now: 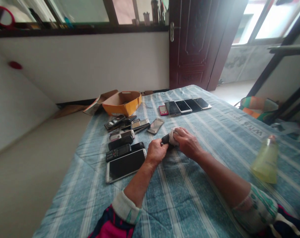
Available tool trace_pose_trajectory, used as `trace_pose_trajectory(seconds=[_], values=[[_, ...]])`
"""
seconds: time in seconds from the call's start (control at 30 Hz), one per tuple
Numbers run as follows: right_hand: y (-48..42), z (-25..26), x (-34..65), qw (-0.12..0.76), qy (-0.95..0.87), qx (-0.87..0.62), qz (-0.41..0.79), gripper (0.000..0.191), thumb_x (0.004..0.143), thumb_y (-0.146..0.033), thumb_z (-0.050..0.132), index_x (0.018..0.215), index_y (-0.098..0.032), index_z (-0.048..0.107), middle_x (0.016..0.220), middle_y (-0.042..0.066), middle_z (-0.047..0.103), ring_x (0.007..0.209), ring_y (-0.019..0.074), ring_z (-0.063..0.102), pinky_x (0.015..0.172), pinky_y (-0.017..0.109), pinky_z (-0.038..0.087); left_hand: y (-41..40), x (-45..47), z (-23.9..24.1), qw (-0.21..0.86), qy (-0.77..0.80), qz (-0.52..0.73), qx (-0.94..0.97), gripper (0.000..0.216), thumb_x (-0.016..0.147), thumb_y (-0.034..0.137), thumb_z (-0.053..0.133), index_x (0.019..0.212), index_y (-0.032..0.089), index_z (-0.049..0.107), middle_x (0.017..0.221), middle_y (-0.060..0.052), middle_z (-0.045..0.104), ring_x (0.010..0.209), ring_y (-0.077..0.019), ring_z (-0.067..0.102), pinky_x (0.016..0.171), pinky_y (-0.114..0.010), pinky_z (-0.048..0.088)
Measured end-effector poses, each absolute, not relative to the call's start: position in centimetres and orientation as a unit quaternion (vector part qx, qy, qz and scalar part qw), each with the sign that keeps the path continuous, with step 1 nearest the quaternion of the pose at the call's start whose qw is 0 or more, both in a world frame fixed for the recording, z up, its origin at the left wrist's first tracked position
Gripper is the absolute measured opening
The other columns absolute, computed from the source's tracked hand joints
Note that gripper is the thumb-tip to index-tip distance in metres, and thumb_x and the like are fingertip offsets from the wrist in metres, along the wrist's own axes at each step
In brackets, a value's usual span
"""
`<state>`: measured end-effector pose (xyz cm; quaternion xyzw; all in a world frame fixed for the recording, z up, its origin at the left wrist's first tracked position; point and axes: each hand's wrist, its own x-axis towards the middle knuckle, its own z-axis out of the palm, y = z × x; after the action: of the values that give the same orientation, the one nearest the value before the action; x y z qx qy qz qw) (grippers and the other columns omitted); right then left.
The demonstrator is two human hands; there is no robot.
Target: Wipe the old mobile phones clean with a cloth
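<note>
My left hand [157, 151] is closed around one end of a small black mobile phone [166, 139], just above the bed. Pressed against the phone's other end is a white cloth [174, 137], bunched in the fingers of my right hand [188, 142]. Much of the phone is hidden by the cloth and fingers. Beside my left wrist lies a white-edged tablet [127, 165] with a dark screen. A keypad phone [118, 152] and several other old phones are heaped behind it. A silver phone [156, 126] lies apart, just beyond my hands.
An open yellow cardboard box [130, 107] stands at the bed's far edge. Several dark-screened smartphones and a pink phone [163, 110] form a row at the back. A yellowish translucent bottle [266, 162] stands at right on the striped bedspread [189, 205].
</note>
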<state>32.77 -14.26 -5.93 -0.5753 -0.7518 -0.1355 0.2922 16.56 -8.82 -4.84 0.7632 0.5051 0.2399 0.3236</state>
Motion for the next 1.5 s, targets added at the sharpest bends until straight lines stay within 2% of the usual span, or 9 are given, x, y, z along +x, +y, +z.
trace_pose_trajectory(seconds=[0.1, 0.27, 0.53, 0.73, 0.9, 0.97, 1.2, 1.5], values=[[-14.1, -6.1, 32.8, 0.254, -0.755, -0.593, -0.115, 0.024, 0.086, -0.003, 0.045, 0.090, -0.018, 0.064, 0.107, 0.010, 0.060, 0.109, 0.0226, 0.049, 0.089, 0.032, 0.046, -8.4, 16.7, -5.2, 0.323, 0.512, 0.242, 0.758, 0.004, 0.074, 0.017, 0.061, 0.075, 0.016, 0.066, 0.052, 0.003, 0.055, 0.053, -0.0131, 0.054, 0.053, -0.023, 0.035], [-14.3, -6.0, 32.5, 0.197, -0.766, -0.603, -0.106, 0.018, 0.087, -0.007, 0.049, 0.085, -0.018, 0.064, 0.099, 0.010, 0.060, 0.100, 0.0224, 0.049, 0.082, 0.032, 0.043, -8.3, 16.8, -4.9, 0.314, 0.521, 0.217, 0.764, 0.016, 0.076, 0.017, 0.061, 0.091, 0.016, 0.067, 0.052, 0.004, 0.056, 0.052, -0.0134, 0.054, 0.053, -0.024, 0.035], [-14.7, -5.6, 31.9, 0.190, -0.756, -0.616, -0.113, 0.018, 0.087, -0.007, 0.049, 0.084, -0.017, 0.064, 0.099, 0.012, 0.062, 0.096, 0.0251, 0.050, 0.074, 0.035, 0.041, -9.8, 17.1, -2.7, 0.175, 0.533, 0.108, 0.821, 0.013, 0.084, 0.023, 0.054, 0.091, 0.019, 0.064, 0.072, -0.004, 0.067, 0.071, -0.0206, 0.064, 0.060, -0.028, 0.037], [-15.0, -5.1, 31.5, 0.170, -0.762, -0.620, -0.082, 0.014, 0.082, -0.008, 0.053, 0.086, -0.018, 0.063, 0.105, 0.012, 0.060, 0.100, 0.0257, 0.050, 0.075, 0.036, 0.039, -10.3, 16.9, -2.5, 0.143, 0.528, 0.061, 0.835, 0.020, 0.086, 0.037, 0.053, 0.092, 0.020, 0.062, 0.081, -0.008, 0.069, 0.081, -0.0265, 0.066, 0.064, -0.031, 0.040], [-15.4, -4.6, 31.5, 0.184, -0.775, -0.604, -0.040, 0.006, 0.084, -0.020, 0.057, 0.084, -0.019, 0.063, 0.101, 0.008, 0.060, 0.098, 0.0225, 0.051, 0.082, 0.035, 0.039, -11.1, 16.8, -2.2, 0.079, 0.508, 0.083, 0.853, 0.018, 0.083, 0.031, 0.054, 0.095, 0.020, 0.060, 0.097, -0.011, 0.064, 0.095, -0.0272, 0.061, 0.075, -0.033, 0.045], [-15.4, -4.5, 31.6, 0.189, -0.778, -0.598, -0.033, 0.009, 0.085, -0.025, 0.059, 0.085, -0.019, 0.064, 0.101, 0.008, 0.060, 0.098, 0.0221, 0.051, 0.084, 0.035, 0.039, -11.3, 16.8, -2.1, 0.055, 0.487, 0.098, 0.866, 0.020, 0.079, 0.027, 0.057, 0.098, 0.019, 0.059, 0.103, -0.011, 0.061, 0.102, -0.0279, 0.056, 0.081, -0.034, 0.045], [-14.7, -5.6, 31.8, 0.207, -0.773, -0.597, -0.055, 0.012, 0.086, -0.015, 0.055, 0.081, -0.019, 0.064, 0.098, 0.007, 0.062, 0.097, 0.0212, 0.051, 0.081, 0.034, 0.039, -11.1, 16.8, -2.8, 0.107, 0.417, 0.109, 0.896, 0.029, 0.074, 0.023, 0.060, 0.102, 0.020, 0.054, 0.111, -0.008, 0.059, 0.104, -0.0247, 0.052, 0.092, -0.034, 0.042], [-14.2, -6.3, 33.4, 0.241, -0.745, -0.618, -0.073, 0.023, 0.085, -0.006, 0.048, 0.081, -0.021, 0.066, 0.099, 0.008, 0.064, 0.101, 0.0223, 0.052, 0.081, 0.033, 0.042, -10.4, 16.6, -4.1, 0.112, 0.408, 0.138, 0.896, 0.026, 0.076, 0.024, 0.062, 0.101, 0.018, 0.057, 0.109, -0.008, 0.062, 0.102, -0.0260, 0.053, 0.091, -0.035, 0.042]])
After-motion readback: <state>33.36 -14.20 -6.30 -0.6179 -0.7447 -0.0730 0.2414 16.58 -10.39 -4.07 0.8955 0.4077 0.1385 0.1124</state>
